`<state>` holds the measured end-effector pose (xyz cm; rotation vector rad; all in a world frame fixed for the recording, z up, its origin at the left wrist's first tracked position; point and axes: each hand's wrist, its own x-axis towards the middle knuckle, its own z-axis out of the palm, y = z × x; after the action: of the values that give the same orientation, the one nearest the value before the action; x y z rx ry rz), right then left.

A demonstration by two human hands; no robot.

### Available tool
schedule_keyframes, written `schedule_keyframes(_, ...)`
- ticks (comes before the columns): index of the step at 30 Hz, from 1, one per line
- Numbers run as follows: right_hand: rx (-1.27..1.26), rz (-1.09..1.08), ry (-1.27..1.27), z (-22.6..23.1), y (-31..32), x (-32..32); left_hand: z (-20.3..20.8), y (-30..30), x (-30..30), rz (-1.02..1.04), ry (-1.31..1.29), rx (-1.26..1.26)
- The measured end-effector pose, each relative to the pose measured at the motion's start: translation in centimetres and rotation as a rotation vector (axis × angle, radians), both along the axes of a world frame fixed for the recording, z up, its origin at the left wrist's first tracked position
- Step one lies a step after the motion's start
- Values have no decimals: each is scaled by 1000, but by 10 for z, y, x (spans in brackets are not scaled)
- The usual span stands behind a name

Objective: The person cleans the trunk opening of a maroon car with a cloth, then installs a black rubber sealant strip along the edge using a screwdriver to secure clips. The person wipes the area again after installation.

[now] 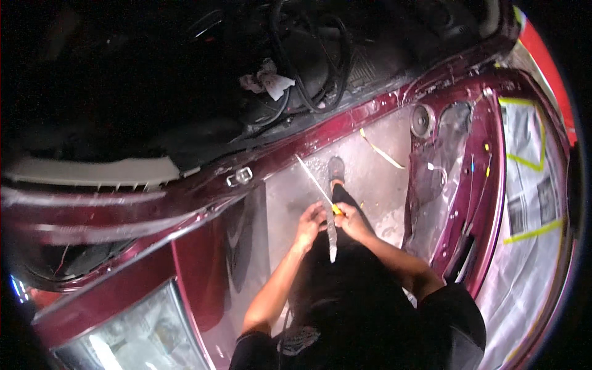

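My right hand (351, 221) is closed around the yellow handle (337, 209) of a long, thin tool. Its pale, narrow shaft (314, 180) slants up and left toward the maroon door sill (333, 131); the exact kind of tool cannot be made out. Close beside it, my left hand (310, 227) has its fingers curled at the upper part of a crumpled grey strip (332, 237). The strip hangs down in front of my dark shirt. Both hands are held in front of my body, apart from the car.
An open maroon door (456, 203) with bare inner panel and speaker (422, 120) stands right, its window covered with taped paper (530, 185). Another maroon door (203, 265) is at left. Inside the dark cabin lie cables (308, 92) and crumpled paper (268, 80). A yellow-edged strip (382, 150) lies on the floor.
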<state>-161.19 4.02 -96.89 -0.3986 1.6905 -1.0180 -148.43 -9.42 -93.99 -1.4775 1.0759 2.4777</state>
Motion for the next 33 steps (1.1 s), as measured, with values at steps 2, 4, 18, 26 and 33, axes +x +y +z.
schedule_keyframes(2, -9, 13, 101, -18, -2, -7, -24, -1, -5, 23, -17, 23)
schedule_keyframes(4, -123, 0, 191, -38, -9, -19, -51, -3, -18, 67, -13, 62)
schedule_keyframes(18, -362, 261, 518, -57, -184, -133, -88, -145, -147, 354, 10, -292)
schedule_keyframes(26, -178, 145, 1073, -114, -349, -226, -124, -297, -210, 452, -92, -705)
schedule_keyframes(33, -239, -44, 533, -145, -343, -281, -216, -378, -204, -38, -478, -1520)
